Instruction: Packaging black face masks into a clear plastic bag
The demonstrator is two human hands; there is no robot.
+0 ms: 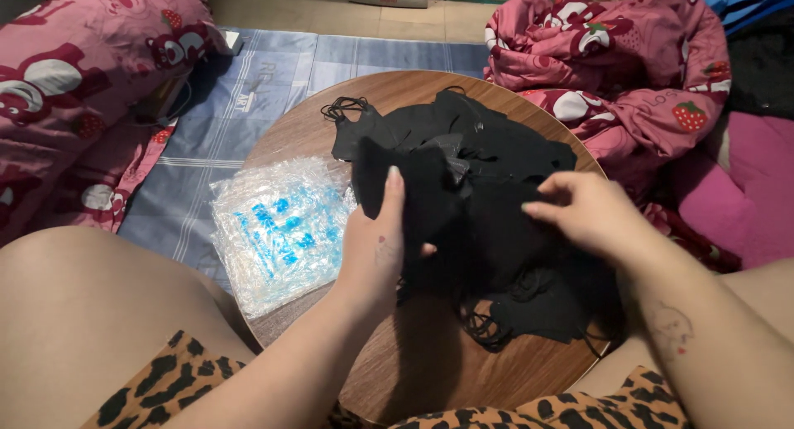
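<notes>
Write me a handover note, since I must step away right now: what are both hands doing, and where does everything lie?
Left hand: grips one black face mask, raised on edge.
Right hand: fingers on the heap of black masks; grip unclear.
Heap lies on the round wooden table; stack of clear plastic bags lies left of it.
Done: no bagged mask visible.
Left: the heap is loose.

left hand [376, 247]: my fingers are hidden behind the black mask [430, 201]
counter [413, 371]: middle covered by the black pile [504, 239]
clear bags [277, 230]: blue print blurred
my forearms: cut off at the bottom edge
</notes>
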